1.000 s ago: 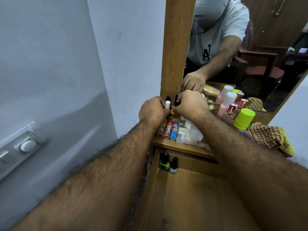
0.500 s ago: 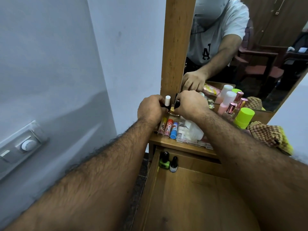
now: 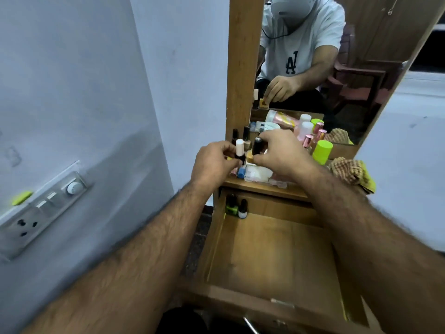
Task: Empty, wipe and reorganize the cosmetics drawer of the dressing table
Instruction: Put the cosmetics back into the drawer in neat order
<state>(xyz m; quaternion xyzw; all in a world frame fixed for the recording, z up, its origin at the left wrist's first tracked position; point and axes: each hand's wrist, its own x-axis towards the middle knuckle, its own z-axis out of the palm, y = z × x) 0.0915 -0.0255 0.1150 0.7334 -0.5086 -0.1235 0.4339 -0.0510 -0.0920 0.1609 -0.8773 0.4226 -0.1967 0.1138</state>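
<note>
The wall point(image 3: 84, 104) runs along the outer side of the left forearm, with a switch plate point(image 3: 45, 208) fixed to it well below and left of the hands. Straight beyond both hands rises the mirror point(image 3: 337, 68) in its wooden frame point(image 3: 243, 68), giving back the person's white shirt and one hand holding a small bottle. Below the hands and between the two forearms the drawer point(image 3: 272, 256) stands pulled out, its wooden floor mostly bare; two little bottles point(image 3: 237, 208) stand upright in its far left corner, almost under the left hand. The shelf point(image 3: 265, 188) lies just beneath both hands, crowded with tubes, bottles and a clear box point(image 3: 260, 175) directly under the right hand. To the right of the right wrist a checked cloth point(image 3: 349, 172) is bunched on the shelf, and just beyond it stands a green-capped bottle point(image 3: 322, 151) beside pink bottles point(image 3: 310, 138). The left hand point(image 3: 212, 165) is curled, pinching a white-capped bottle point(image 3: 240, 150) upright between thumb and fingertips. The right hand point(image 3: 281, 153) grips a black-capped bottle point(image 3: 257, 145) by its cap, a yellowish base showing below it. The two bottles are held near each other above the shelf's left end, with more dark bottles point(image 3: 240, 136) standing just behind them against the frame.
</note>
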